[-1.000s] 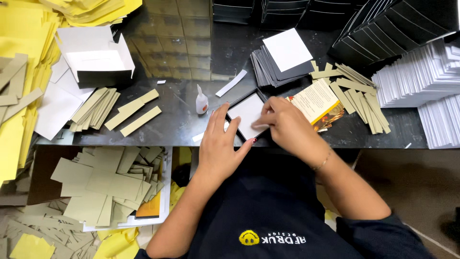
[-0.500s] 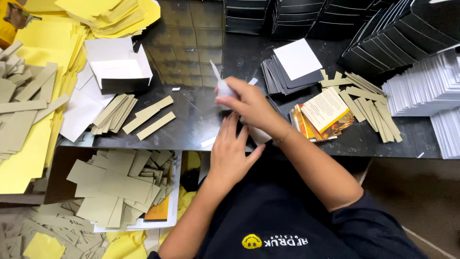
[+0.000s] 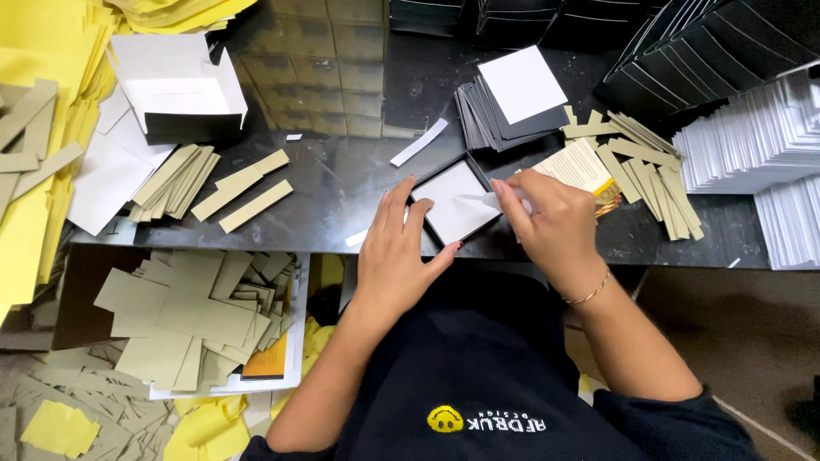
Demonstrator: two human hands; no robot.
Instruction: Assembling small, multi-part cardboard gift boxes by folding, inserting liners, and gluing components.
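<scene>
A shallow black tray with a white inside (image 3: 451, 203) lies on the dark glossy table (image 3: 342, 183) near its front edge. My left hand (image 3: 400, 249) lies flat on the table, fingers apart, its fingertips against the tray's left and lower edges. My right hand (image 3: 553, 224) is closed around a small clear glue bottle (image 3: 485, 200). The bottle's nozzle points left over the tray's white inside.
An open white box with black sides (image 3: 175, 90) stands at the back left, beside loose cardboard strips (image 3: 231, 192). Behind the tray are black cards topped by a white one (image 3: 512, 90). White card stacks (image 3: 752, 145), more strips (image 3: 649, 166), yellow sheets (image 3: 38, 171) and cross-shaped cardboard blanks (image 3: 188, 312) surround the spot.
My right hand reached left, picked up the glue bottle and brought it back over the tray. My left hand stayed on the tray's edge.
</scene>
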